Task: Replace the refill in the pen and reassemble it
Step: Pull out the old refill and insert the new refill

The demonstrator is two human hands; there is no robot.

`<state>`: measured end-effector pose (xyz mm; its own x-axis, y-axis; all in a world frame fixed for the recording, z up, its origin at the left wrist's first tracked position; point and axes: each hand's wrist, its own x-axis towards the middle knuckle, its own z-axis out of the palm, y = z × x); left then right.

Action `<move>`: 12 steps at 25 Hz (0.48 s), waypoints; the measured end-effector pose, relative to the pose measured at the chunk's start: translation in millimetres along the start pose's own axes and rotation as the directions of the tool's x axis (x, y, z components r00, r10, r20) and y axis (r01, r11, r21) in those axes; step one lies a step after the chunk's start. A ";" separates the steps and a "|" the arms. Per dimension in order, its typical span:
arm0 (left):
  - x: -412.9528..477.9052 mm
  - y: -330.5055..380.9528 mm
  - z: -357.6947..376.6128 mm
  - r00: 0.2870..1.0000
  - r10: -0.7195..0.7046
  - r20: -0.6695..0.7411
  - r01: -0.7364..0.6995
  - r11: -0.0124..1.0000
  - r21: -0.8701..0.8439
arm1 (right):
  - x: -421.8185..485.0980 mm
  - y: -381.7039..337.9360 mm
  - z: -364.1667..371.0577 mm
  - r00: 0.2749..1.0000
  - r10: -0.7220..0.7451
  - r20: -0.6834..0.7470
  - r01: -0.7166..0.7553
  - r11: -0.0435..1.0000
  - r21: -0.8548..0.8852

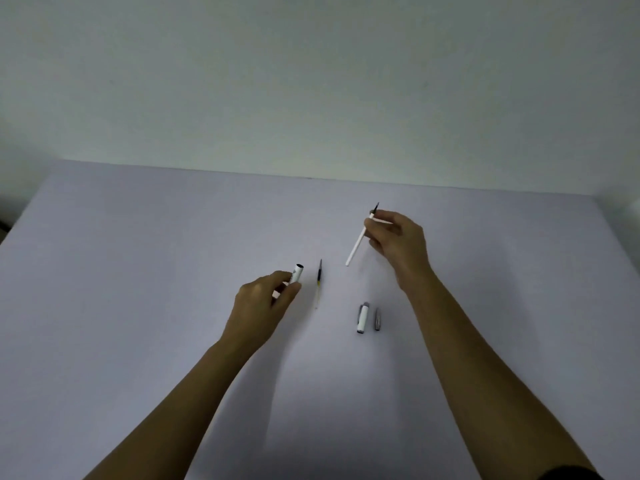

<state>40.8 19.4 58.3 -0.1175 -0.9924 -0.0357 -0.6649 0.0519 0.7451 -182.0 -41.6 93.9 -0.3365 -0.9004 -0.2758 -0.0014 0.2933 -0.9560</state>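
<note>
My left hand (265, 301) grips a white pen barrel (297, 273) whose open dark end points up and away. My right hand (398, 242) holds a thin white refill (356, 249) near its dark tip, which points away from me; the tail end hangs toward the table. Another refill (318, 282), with a dark tip and a clear yellowish tube, lies on the table just right of the barrel. A white pen cap with a clip (362, 317) and a small grey tip cone (378, 319) lie side by side below my right hand.
The work surface is a pale lavender table (138, 271) that ends at a plain light wall (311, 81) behind. Both forearms reach in from the lower edge.
</note>
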 end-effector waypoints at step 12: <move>-28.8 74.2 -12.5 0.991 0.105 0.080 -0.104 0.994 -0.015 | -71.2 -47.6 -19.8 0.990 -0.130 0.053 0.114 0.965 0.236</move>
<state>4.0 50.4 122.9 -0.2454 -0.9694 -0.0106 -0.6382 0.1533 0.7544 -176.7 14.8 161.0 -0.2828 -0.9467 -0.1543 0.1826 0.1048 -0.9776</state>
